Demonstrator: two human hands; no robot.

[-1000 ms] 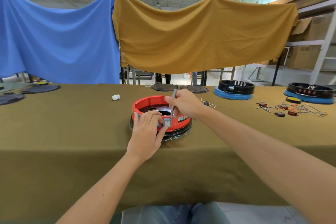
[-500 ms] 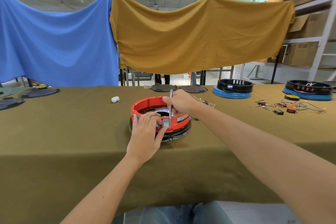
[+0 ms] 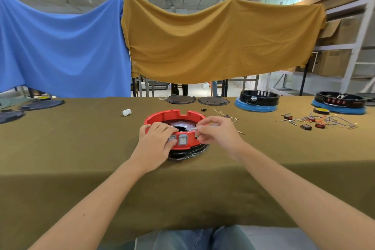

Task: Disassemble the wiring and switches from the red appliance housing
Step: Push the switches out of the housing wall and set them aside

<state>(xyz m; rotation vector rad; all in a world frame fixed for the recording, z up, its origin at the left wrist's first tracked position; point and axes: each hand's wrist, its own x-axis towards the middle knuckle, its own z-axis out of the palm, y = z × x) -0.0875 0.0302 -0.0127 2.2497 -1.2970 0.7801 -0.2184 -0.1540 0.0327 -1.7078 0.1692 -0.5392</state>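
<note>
Both hands work at the near wall of the round red plastic appliance housing, which sits on its black base near the middle of the olive-green cloth-covered desk. On the left hand the grip is curled over the housing's near-left rim, fingers bent down onto the wall and partly covering a small grey rocker switch; a second grey rectangular rocker switch sits fully exposed just beside it, still seated in the red wall. On the right hand the grip is narrow, fingertips pinching a thin grey metal tool that lies roughly level over the rim and points left toward the other hand; its tip is blurred and I cannot tell what it touches. Well to the right on the desk lies a loose tangle of coloured wires and small red and black switches. Behind them stand two black round housings on blue bases, and a small white lump rests left of the red housing.
</note>
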